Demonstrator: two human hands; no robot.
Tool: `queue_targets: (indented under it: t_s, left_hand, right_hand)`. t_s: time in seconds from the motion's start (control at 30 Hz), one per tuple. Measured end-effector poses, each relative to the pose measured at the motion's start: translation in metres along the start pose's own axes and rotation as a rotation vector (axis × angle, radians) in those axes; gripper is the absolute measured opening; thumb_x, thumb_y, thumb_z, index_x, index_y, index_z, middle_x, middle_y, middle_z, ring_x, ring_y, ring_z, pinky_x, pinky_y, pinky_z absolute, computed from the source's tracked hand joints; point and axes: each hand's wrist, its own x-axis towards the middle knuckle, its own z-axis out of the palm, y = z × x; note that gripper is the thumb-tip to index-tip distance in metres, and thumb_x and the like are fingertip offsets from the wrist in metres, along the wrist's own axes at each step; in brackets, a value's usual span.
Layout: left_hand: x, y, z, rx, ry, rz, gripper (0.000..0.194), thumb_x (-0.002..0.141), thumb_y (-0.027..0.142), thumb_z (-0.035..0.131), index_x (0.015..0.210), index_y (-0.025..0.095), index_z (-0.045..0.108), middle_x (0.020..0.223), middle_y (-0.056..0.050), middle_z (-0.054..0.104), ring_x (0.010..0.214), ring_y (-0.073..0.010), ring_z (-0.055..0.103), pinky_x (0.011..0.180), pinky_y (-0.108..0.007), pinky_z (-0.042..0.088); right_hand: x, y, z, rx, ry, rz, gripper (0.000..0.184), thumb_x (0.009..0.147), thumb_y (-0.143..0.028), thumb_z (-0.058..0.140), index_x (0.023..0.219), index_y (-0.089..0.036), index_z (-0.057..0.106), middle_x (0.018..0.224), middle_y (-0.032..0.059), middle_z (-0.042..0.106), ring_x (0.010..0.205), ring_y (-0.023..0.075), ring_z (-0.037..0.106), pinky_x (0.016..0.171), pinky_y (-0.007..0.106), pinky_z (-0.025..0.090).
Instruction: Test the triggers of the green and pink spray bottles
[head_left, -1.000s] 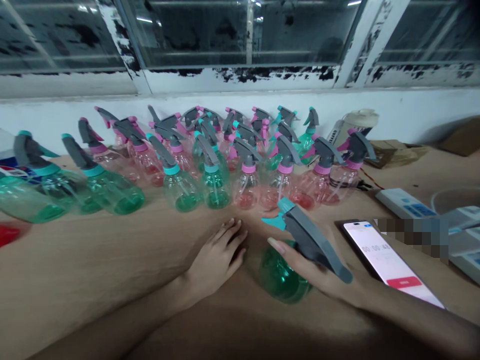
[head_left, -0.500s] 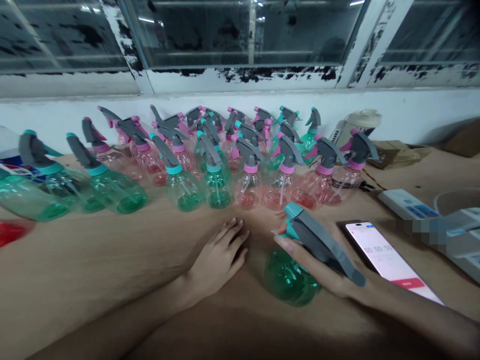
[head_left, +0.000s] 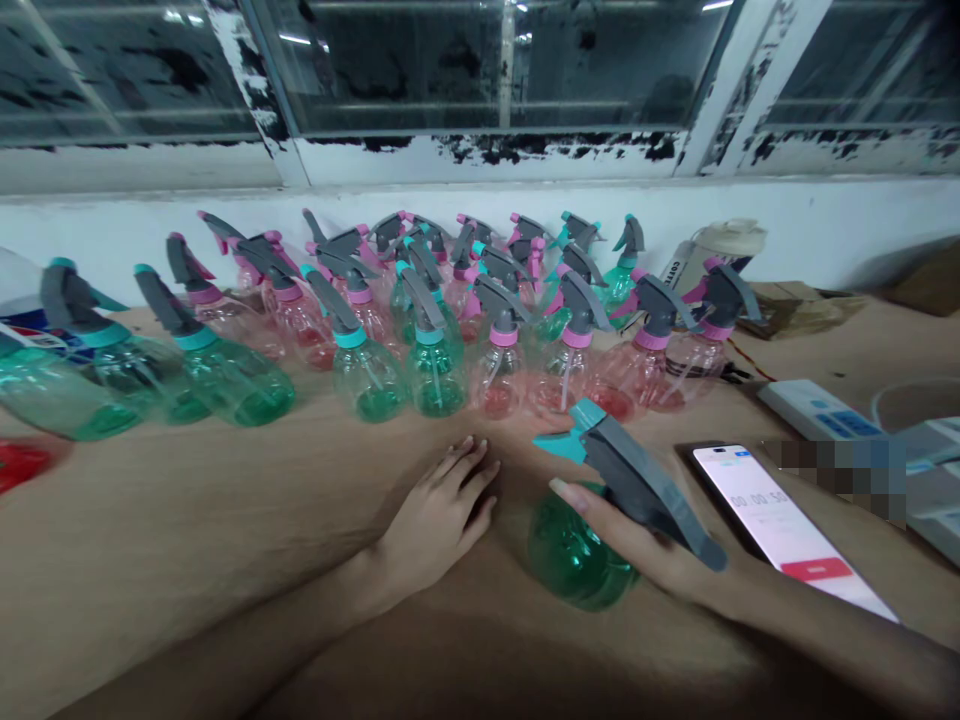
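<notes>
The left hand (head_left: 431, 530), right hand (head_left: 664, 568) and forearms (head_left: 285, 622) are bare, the right thumbnail (head_left: 559, 487) long.

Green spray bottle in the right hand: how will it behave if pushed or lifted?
The green spray bottle would probably tip if pushed high up, as its bulky sprayer head rises above a rounded body. Its glossy wall looks smooth, so it may slide in the right hand; weight is hard to judge.

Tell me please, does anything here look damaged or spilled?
The white window frame looks damaged: ragged black patches break up its white surface. I see no spill around the green spray bottle in the right hand.
</notes>
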Motion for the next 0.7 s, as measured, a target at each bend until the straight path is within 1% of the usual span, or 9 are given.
queue_targets:
  t_s: [0.13,0.2,0.33,0.4,0.47,0.53,0.6,0.67,0.7]
  left_hand:
    - [0.000,0.000,-0.001,0.014,-0.004,0.005,0.037,0.093,0.024,0.041,0.126,0.008,0.051,0.133,-0.014,0.050,0.129,-0.0280,0.037,0.104,-0.044,0.037]
    - [0.001,0.000,-0.002,0.004,-0.012,0.000,0.037,0.093,0.023,0.042,0.125,0.008,0.051,0.133,-0.014,0.050,0.129,-0.0278,0.037,0.104,-0.044,0.036]
    - [0.001,0.000,-0.001,-0.031,-0.014,-0.006,0.036,0.093,0.022,0.042,0.124,0.007,0.051,0.132,-0.015,0.051,0.129,-0.0286,0.038,0.104,-0.045,0.037]
    - [0.001,0.000,-0.001,-0.064,-0.005,-0.020,0.034,0.093,0.023,0.042,0.122,0.010,0.053,0.132,-0.014,0.051,0.130,-0.0280,0.037,0.104,-0.045,0.037]
    - [0.001,0.001,-0.003,-0.116,0.005,-0.037,0.031,0.093,0.023,0.042,0.120,0.012,0.054,0.130,-0.012,0.052,0.128,-0.0261,0.040,0.103,-0.044,0.037]
    - [0.001,0.004,-0.007,-0.190,0.030,-0.051,0.029,0.094,0.024,0.041,0.118,0.014,0.054,0.127,-0.010,0.055,0.123,-0.0241,0.045,0.102,-0.043,0.039]
    - [-0.001,0.008,-0.014,-0.290,0.059,-0.050,0.028,0.094,0.027,0.041,0.116,0.016,0.054,0.123,-0.009,0.056,0.117,-0.0224,0.050,0.101,-0.042,0.039]
    - [-0.004,0.014,-0.022,-0.396,0.071,-0.045,0.029,0.093,0.032,0.041,0.117,0.018,0.052,0.121,-0.008,0.057,0.114,-0.0219,0.051,0.099,-0.041,0.040]
    - [-0.006,0.017,-0.026,-0.445,0.065,-0.044,0.032,0.092,0.035,0.042,0.118,0.019,0.050,0.121,-0.008,0.056,0.114,-0.0222,0.050,0.098,-0.042,0.040]
  right_hand:
    - [0.000,0.003,0.001,0.025,-0.001,0.026,0.035,0.080,-0.024,0.058,0.115,-0.025,0.056,0.107,0.0035,0.067,0.103,0.0222,0.062,0.090,0.038,0.052]
    - [-0.001,0.003,0.001,0.035,-0.008,0.031,0.031,0.079,-0.024,0.059,0.110,-0.025,0.057,0.103,0.0036,0.068,0.099,0.0215,0.063,0.087,0.037,0.052]
    - [0.000,0.002,-0.001,0.011,-0.001,0.019,0.014,0.079,-0.026,0.058,0.093,-0.024,0.059,0.083,0.0023,0.067,0.078,0.0202,0.065,0.072,0.036,0.054]
    - [0.001,0.000,-0.001,-0.006,-0.001,0.032,0.007,0.080,-0.027,0.057,0.086,-0.024,0.058,0.075,0.0004,0.065,0.069,0.0182,0.064,0.066,0.034,0.052]
    - [0.002,-0.001,-0.001,-0.002,-0.007,0.036,0.004,0.080,-0.026,0.056,0.082,-0.023,0.057,0.070,-0.0011,0.063,0.064,0.0160,0.062,0.063,0.032,0.051]
    - [0.002,-0.002,-0.001,0.011,-0.006,0.030,0.003,0.081,-0.025,0.056,0.083,-0.023,0.056,0.072,-0.0008,0.063,0.067,0.0156,0.062,0.064,0.030,0.051]
    - [0.002,-0.003,-0.001,0.012,0.015,0.012,0.007,0.081,-0.026,0.056,0.088,-0.023,0.057,0.080,0.0010,0.065,0.075,0.0172,0.064,0.070,0.031,0.052]
    - [0.002,-0.004,0.000,-0.010,0.038,-0.004,0.013,0.080,-0.030,0.057,0.091,-0.024,0.058,0.083,0.0018,0.065,0.078,0.0193,0.064,0.073,0.034,0.053]
    - [0.002,-0.004,0.002,-0.014,0.048,-0.011,0.017,0.079,-0.033,0.058,0.093,-0.024,0.059,0.083,0.0022,0.066,0.077,0.0202,0.064,0.072,0.035,0.053]
